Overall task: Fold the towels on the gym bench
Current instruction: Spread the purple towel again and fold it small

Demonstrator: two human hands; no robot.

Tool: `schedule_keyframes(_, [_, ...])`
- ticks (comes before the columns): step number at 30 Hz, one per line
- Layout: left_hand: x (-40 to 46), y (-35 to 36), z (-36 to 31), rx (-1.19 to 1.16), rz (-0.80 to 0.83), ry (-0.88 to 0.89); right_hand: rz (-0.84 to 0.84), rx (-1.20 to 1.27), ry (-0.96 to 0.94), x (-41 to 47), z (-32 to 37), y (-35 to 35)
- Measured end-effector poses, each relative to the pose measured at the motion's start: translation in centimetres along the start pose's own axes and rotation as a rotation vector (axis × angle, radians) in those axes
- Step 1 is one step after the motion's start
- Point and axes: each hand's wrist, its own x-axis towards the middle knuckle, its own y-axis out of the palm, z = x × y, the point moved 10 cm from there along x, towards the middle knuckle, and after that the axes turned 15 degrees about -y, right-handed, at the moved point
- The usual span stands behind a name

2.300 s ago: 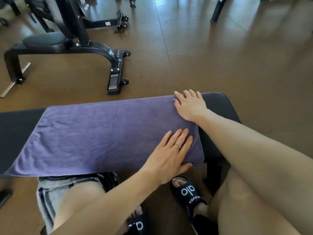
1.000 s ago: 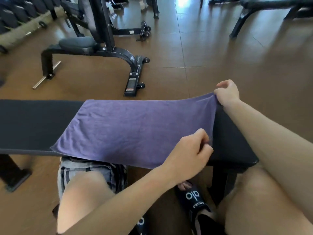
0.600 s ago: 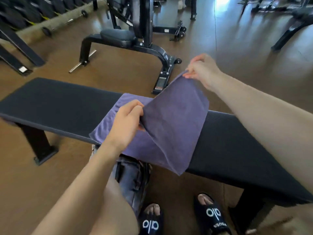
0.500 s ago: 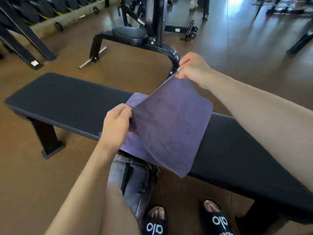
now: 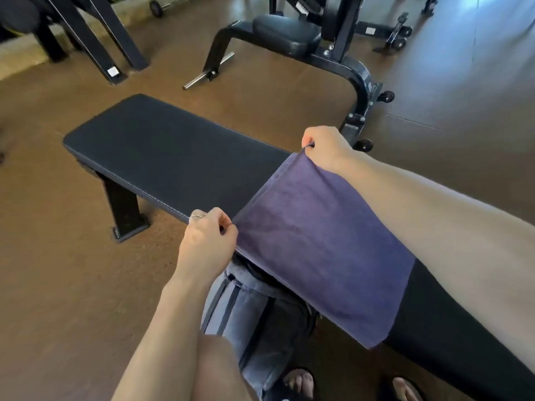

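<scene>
While pinched, towel [image 5: 318, 247] crosswise.

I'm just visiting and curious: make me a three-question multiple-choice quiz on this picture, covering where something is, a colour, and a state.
1. Where does the towel lie?
A. on the floor
B. on the bench
C. on a shelf

2. What colour is the towel?
A. white
B. green
C. purple

3. How do the hands meet the towel?
A. both pinch its left edge
B. both lie flat on it
C. neither touches it

Answers:
1 B, it is spread across the black pad.
2 C, the cloth is plainly purple.
3 A, the left hand pinches the near corner, the right hand the far one.
</scene>
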Motion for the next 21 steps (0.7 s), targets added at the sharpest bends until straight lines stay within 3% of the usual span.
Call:
schedule_keyframes(3, [0.2, 0.4, 0.3, 0.005, 0.021, 0.015, 0.105, -0.004, 0.005, 0.8, -0.8, 1.5])
schedule_keyframes(10, [-0.2, 0.0, 0.2, 0.04, 0.006, 0.032, 0.191, 0.49, 0.281, 0.5, -3.5, 4.0])
schedule_keyframes(15, [-0.2, -0.2, 0.7, 0.022, -0.01, -0.001, 0.261, 0.59, 0.338, -0.1, -3.7, 5.2])
schedule_keyframes(21, [0.1, -0.1, 0.9, 0.029, -0.014, -0.014, 0.046, 0.605, 0.34, 0.3, -3.8, 3.7])
